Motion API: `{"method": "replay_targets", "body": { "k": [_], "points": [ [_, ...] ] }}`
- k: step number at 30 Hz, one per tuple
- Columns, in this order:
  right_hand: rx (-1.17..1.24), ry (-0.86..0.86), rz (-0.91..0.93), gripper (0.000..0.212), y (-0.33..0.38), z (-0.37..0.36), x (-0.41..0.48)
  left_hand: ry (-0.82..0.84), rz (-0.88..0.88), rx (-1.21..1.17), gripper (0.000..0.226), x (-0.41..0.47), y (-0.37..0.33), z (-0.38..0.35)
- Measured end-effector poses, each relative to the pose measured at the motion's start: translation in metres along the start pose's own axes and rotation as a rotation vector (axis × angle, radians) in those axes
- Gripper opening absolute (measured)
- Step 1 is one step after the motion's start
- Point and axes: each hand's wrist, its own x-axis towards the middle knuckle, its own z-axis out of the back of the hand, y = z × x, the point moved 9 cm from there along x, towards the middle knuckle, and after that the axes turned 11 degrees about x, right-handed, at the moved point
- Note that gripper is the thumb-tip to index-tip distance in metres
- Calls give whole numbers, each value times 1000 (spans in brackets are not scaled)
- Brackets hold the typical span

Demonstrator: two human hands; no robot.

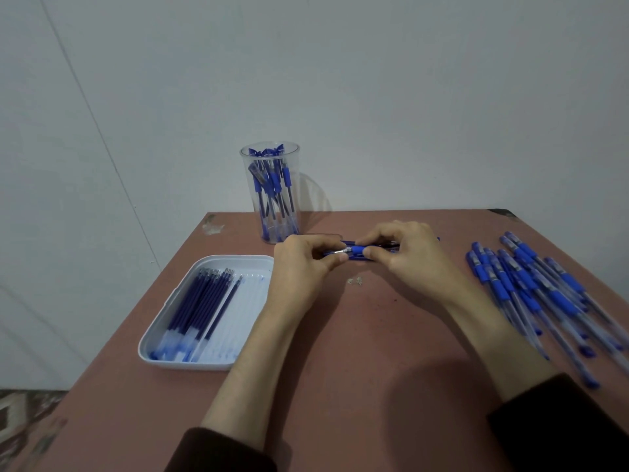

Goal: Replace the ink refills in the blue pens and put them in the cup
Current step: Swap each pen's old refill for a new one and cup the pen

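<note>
- Left grip [303, 264] pinches the metal-tipped end of 1 blue pen [357, 251]; right grip [408, 257] is curled round its blue sleeve.
- The pen lies level between the 2, over the worktop [340, 335] near its far edge, just in front of the cup [270, 199].
- Step in hand, as I judge it: twisting the tip section, though off or on I cannot tell.
- Next move calls for either a fresh refill [204, 301] from the tray [235, 257] by the left edge, or a drop into the cup; the pen pile [531, 284] at the right edge looks undone.
</note>
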Motion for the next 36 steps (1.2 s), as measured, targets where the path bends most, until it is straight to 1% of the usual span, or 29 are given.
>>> {"method": "replay_targets", "body": {
  "k": [3, 10, 12, 14, 17, 19, 21, 22, 23, 25, 26, 27, 29, 31, 33, 36],
  "points": [
    [27, 9, -10, 19, 0, -1, 0, -3, -7, 2, 16, 0, -2, 0],
    [106, 21, -17, 30, -2, -3, 0, -15, -43, 51, 16, 1, -7, 1],
    [129, 35, -18, 27, -2, -6, 0, -20, -38, 67, 17, 0, -8, 5],
    [113, 50, -1, 25, -1, -9, 2, -38, -22, 27, 19, 1, -10, 12],
    [63, 23, 50, 25, 10, -12, 11, -83, 26, -114, 37, 5, -15, 30],
    [63, -22, 57, 22, 22, -8, 27, -175, 34, -169, 48, 15, -17, 51],
    [123, -89, 80, 19, 42, 3, 52, -317, 38, -121, 61, 30, -13, 78],
    [197, -127, 104, 18, 55, 10, 65, -369, 58, -69, 69, 39, -7, 89],
    [294, -161, 134, 19, 69, 15, 79, -387, 88, -19, 79, 49, -1, 96],
    [492, -212, 192, 23, 95, 22, 107, -329, 141, 29, 100, 69, 11, 96],
    [550, -236, 214, 24, 105, 22, 120, -279, 159, 29, 109, 79, 15, 92],
    [558, -260, 232, 23, 113, 20, 131, -238, 164, 19, 116, 87, 19, 88],
    [449, -293, 245, 16, 121, 9, 151, -178, 174, -15, 125, 97, 25, 79],
    [272, -272, 227, 11, 119, -9, 163, -160, 173, -40, 120, 100, 28, 75],
    [96, -233, 193, 23, 109, -25, 169, -182, 144, -59, 113, 100, 28, 75],
    [-33, -140, 168, 57, 97, -42, 170, -192, 119, -72, 109, 98, 29, 76]
  ]
}}
